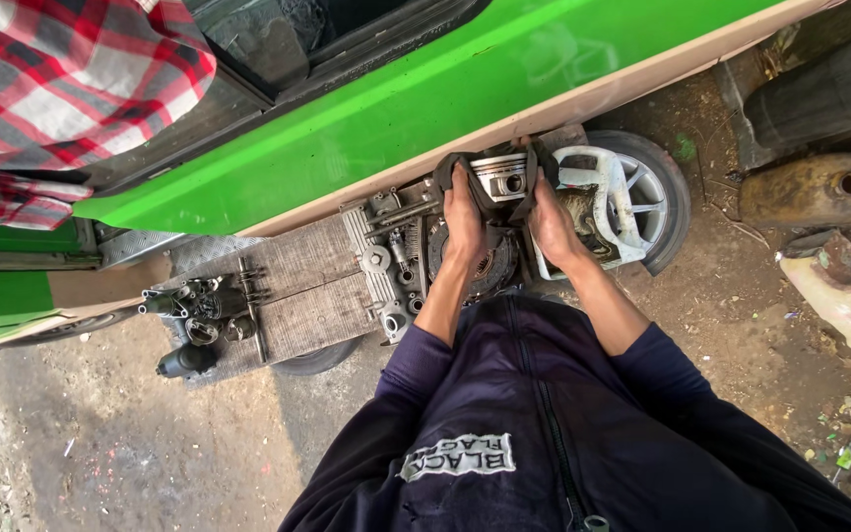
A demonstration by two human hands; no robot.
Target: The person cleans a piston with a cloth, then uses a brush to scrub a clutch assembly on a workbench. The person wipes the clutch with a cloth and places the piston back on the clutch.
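Beside the green vehicle body: everything below is placed from the green vehicle body (425, 108), which crosses the top of the view as a slanted panel with a pale lower edge.
Dirt ground: the dirt ground (150, 443) lies below the vehicle, stained and littered at the far right.
Alloy wheel: an alloy wheel (642, 197) lies flat just under the vehicle's lower edge, right of the hands.
Metal plate: a ribbed metal plate (297, 291) sits below the vehicle's edge, left of the hands, carrying loose engine parts (194, 315) at its left end.
Clutch disc: a round clutch disc (490, 266) lies under the hands, beside a cluster of bolts and small fittings.
Piston: the piston (500, 175) is held up close to the vehicle's lower edge, between both hands, its metal crown and pin hole showing bright.
Dark rag: a dark rag (475, 197) wraps round the piston's left side and underneath.
Left hand: the left hand (464, 222) has fingers closed over the rag against the piston's left side.
Right hand: the right hand (551, 222) has fingers curled on the piston's right side, gripping it.
Progress: by my judgement the wiping is partway; the exposed metal looks clean, but the covered faces cannot be told, and the other parts lie untouched on the plate.
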